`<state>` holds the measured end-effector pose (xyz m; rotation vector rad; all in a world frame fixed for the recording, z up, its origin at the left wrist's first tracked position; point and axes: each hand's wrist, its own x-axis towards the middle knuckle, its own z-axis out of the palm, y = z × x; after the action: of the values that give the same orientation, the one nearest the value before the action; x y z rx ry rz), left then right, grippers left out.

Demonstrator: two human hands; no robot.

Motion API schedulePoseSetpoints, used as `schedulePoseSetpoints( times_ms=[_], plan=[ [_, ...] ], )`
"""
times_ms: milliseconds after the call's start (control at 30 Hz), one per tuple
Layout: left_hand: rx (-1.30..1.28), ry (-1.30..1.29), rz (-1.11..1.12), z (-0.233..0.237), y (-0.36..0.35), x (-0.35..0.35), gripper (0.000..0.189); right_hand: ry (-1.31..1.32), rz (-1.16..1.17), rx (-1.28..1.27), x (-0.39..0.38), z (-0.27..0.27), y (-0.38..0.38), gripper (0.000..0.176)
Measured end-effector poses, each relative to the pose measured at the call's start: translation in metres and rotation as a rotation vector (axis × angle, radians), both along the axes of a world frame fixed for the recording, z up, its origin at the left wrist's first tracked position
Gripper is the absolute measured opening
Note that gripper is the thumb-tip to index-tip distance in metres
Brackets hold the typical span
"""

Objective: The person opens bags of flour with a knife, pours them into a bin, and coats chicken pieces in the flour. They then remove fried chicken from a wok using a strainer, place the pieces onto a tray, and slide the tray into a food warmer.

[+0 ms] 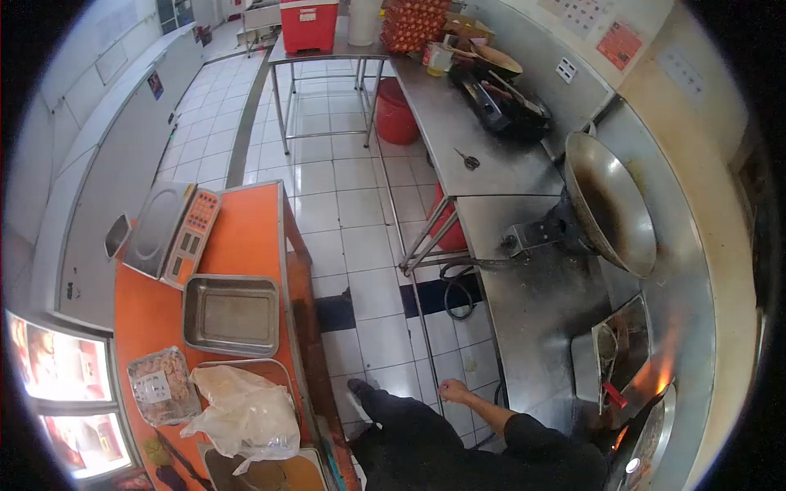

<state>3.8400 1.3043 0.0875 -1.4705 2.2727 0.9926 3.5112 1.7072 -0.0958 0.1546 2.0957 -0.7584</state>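
Note:
My right hand (453, 391) hangs low over the white tiled floor, in the gap between the orange table and the steel counter. Its fingers look curled closed, and I make out nothing in them. The bare forearm comes out of a black sleeve (528, 430). No part of my left hand shows. Nearest on the right is the steel counter (532, 327), bearing a deep metal container (585, 364) with a ladle and a red-handled tool (614, 396). At the lower right edge, flames rise beside a wok (661, 421).
On the orange table (237, 229) are a digital scale (176, 233), a metal tray (233, 315), a plastic pack of meat (164, 385) and a plastic bag (246, 413). A large wok (634, 196), scissors (468, 159) and a black stove (499, 102) are on the steel counter. Hoses cross the floor.

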Motion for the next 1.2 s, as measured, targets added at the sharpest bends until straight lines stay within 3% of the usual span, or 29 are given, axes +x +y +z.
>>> schedulePoseSetpoints(
  times_ms=[200,267,367,400,467,533,633,733,833,900,967,1000,1033,1067,1100,1167,1200],
  plan=[
    [-0.022,-0.063,0.111,-0.005,-0.004,0.094,0.094,0.088,0.039,-0.106,-0.027,0.014,-0.048,0.015],
    [-0.006,-0.107,0.191,-0.004,0.019,0.137,0.095,-0.078,-0.068,-0.207,-0.034,-0.005,-0.060,0.016],
    [0.006,-0.116,0.222,-0.042,0.018,0.185,0.097,-0.102,0.027,-0.207,-0.038,-0.027,-0.074,0.019],
    [0.013,-0.112,0.216,-0.065,0.012,0.204,0.098,0.011,0.185,-0.134,-0.040,-0.037,-0.076,0.020],
    [0.080,-0.123,0.152,-0.148,-0.021,0.241,0.099,0.239,0.574,-0.278,-0.043,-0.044,-0.066,0.021],
    [0.022,-0.116,0.221,-0.120,-0.008,0.256,0.099,0.094,0.229,-0.161,-0.042,-0.049,-0.083,0.022],
    [-0.018,-0.085,0.231,-0.064,-0.006,0.226,0.098,0.134,0.067,-0.159,-0.031,0.017,-0.097,0.022],
    [-0.046,-0.030,0.244,-0.059,-0.007,0.223,0.098,0.115,0.019,-0.124,-0.003,0.026,-0.097,0.020],
    [-0.050,0.026,0.321,-0.103,0.003,0.222,0.098,0.058,0.152,-0.067,0.032,-0.008,-0.093,0.019],
    [-0.067,0.024,0.378,-0.145,0.013,0.216,0.098,-0.096,0.006,-0.269,0.059,-0.033,-0.093,0.019],
    [-0.560,-0.212,0.054,-0.232,-0.002,0.244,0.069,-0.114,0.056,-0.293,0.081,-0.010,-0.114,0.021],
    [-0.275,0.297,0.401,-0.092,-0.018,0.205,0.050,-0.174,0.111,-0.466,0.079,-0.032,-0.113,0.021],
    [-0.352,0.392,0.217,-0.146,-0.031,0.236,0.036,-0.265,0.117,-0.613,0.086,-0.054,-0.100,0.022],
    [-0.231,0.550,0.307,-0.111,-0.028,0.238,0.034,-0.308,0.175,-0.498,0.102,-0.045,-0.096,0.021],
    [-0.003,-0.114,0.223,0.024,-0.032,0.211,0.053,-0.323,0.221,-0.400,0.112,-0.030,-0.107,0.019],
    [-0.032,-0.184,-0.237,0.050,-0.042,0.204,0.063,-0.180,0.278,-0.087,0.136,-0.012,-0.119,0.024],
    [-0.015,-0.189,-0.228,0.052,-0.029,0.212,0.063,-0.189,0.287,-0.072,0.138,-0.013,-0.112,0.024]
  ],
)
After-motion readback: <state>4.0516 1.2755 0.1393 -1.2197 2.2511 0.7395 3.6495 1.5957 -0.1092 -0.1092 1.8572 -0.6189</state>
